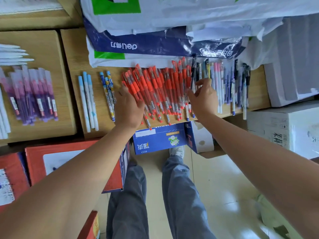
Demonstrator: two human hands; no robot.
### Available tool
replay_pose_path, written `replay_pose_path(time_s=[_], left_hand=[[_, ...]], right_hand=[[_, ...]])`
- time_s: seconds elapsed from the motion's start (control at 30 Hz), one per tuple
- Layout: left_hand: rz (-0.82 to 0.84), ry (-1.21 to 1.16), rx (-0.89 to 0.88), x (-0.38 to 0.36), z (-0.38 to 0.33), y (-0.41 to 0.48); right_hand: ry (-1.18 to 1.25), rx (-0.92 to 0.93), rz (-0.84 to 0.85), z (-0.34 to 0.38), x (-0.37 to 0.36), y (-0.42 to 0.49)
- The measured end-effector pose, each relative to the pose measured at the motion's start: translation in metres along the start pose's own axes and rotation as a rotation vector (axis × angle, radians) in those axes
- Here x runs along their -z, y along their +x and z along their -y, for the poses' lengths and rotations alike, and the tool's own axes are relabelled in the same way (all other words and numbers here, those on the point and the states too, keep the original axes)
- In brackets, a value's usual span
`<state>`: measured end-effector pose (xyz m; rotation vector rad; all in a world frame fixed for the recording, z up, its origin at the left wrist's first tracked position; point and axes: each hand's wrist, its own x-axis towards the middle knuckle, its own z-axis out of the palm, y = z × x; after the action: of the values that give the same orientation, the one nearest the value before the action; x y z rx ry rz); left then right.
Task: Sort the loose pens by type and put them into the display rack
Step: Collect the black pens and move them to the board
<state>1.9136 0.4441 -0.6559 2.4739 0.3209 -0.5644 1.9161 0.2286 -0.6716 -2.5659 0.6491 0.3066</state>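
A: Where are the red pens (160, 88)?
B: Heaped on the tabletop (257, 94) between both hands. Left hand (128, 107), flat-fingered, presses their left edge; right hand (203, 99), fingers loose, touches their right edge.

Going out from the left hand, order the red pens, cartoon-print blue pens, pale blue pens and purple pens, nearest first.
1. Red pens, against the left hand and its fingers.
2. Cartoon-print blue pens, just left of it.
3. Pale blue pens, further left.
4. Purple pens, far left.
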Motion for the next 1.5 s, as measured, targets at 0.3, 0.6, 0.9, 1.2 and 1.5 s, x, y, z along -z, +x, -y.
replay_pose_path(time_s=[0.3, 0.6, 0.9, 1.2, 1.5], left_hand=[[-0.140, 0.111, 0.016, -0.006, -0.014, 0.005], [-0.045, 0.072, -0.338, -0.030, -0.068, 0.003], [0.242, 0.330, -0.496, -0.060, -0.099, 0.006], [0.214, 0.227, -0.477, -0.060, -0.095, 0.008], [0.224, 0.198, -0.453, -0.060, -0.101, 0.008]], right_hand=[[0.052, -0.060, 0.112, -0.013, 0.017, 0.017], [0.021, 0.044, 0.205, -0.034, 0.030, 0.019], [-0.060, 0.016, 0.115, -0.047, 0.037, 0.034], [0.029, 0.035, 0.209, -0.046, 0.030, 0.036], [-0.208, 0.041, 0.247, -0.040, 0.036, 0.044]])
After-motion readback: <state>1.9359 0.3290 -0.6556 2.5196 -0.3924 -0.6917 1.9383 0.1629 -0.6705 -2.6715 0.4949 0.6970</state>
